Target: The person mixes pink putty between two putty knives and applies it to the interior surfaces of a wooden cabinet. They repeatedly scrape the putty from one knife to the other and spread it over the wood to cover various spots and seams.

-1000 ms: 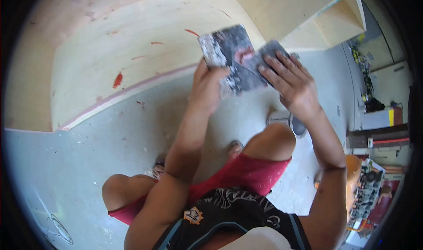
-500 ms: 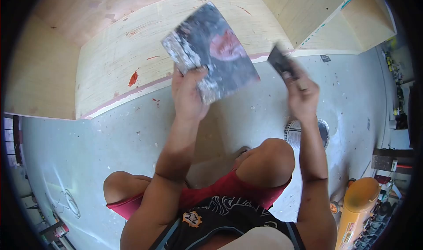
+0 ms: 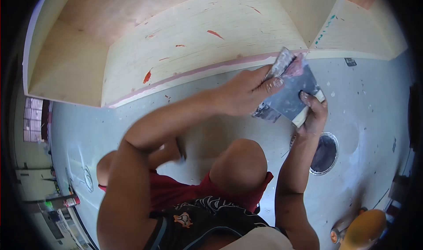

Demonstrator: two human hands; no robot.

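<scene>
I am squatting on a grey floor in front of a plywood cabinet [image 3: 211, 43]. My left hand [image 3: 244, 93] reaches across and grips the edge of a flat dark board [image 3: 288, 96] smeared with grey and pinkish filler. My right hand [image 3: 313, 115] is under the board's right side, shut on a scraper [image 3: 304, 113] with a pale handle. The scraper's blade lies against the board, and the two hands nearly touch. Pink filler sits at the board's upper corner [image 3: 294, 65].
The cabinet panel has red filler dabs [image 3: 146, 77] and a pink line along its bottom edge. An open round can [image 3: 324, 154] stands on the floor by my right knee. An orange tank [image 3: 363, 230] is at the lower right. Clutter lines the left edge.
The board was held high in my left hand with the scraper apart from it. Now both hands have come down and to the right, and the scraper rests against the board.
</scene>
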